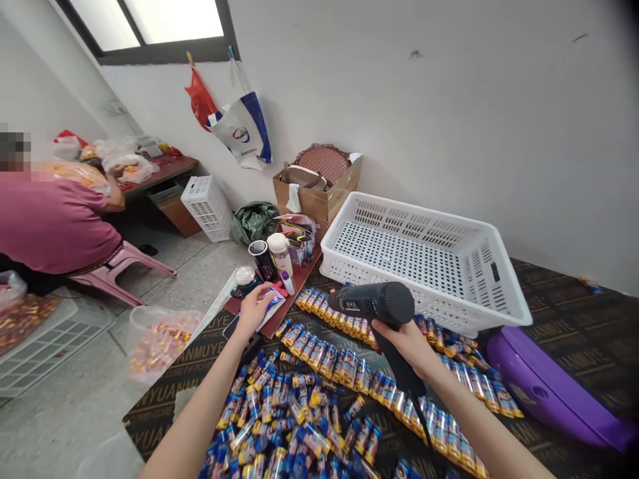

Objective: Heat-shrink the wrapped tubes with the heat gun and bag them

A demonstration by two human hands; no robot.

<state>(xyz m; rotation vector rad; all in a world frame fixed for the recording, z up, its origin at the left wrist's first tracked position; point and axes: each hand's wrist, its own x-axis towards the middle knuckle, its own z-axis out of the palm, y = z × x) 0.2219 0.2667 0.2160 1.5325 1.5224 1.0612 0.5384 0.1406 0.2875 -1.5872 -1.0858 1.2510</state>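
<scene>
My right hand (pixel 404 342) grips the handle of a black hair dryer (pixel 374 301), its nozzle pointing left over rows of small blue-and-yellow wrapped tubes (pixel 324 356). My left hand (pixel 253 307) reaches to the table's far left corner, fingers closed at the edge of a blue-and-white packet (pixel 274 303). A dark phone-like object (pixel 230 327) lies partly under that wrist. Between my forearms spreads a loose heap of the same tubes (pixel 279 412). More rows of tubes (pixel 479 382) run along the right.
Behind the rows stands a white plastic crate (pixel 399 276). A purple container (pixel 549 392) lies at right. Cups (pixel 262 259), a white bottle (pixel 279 251) and a pen holder (pixel 302 243) crowd the back left. A seated person (pixel 60 219) works at another table on the left.
</scene>
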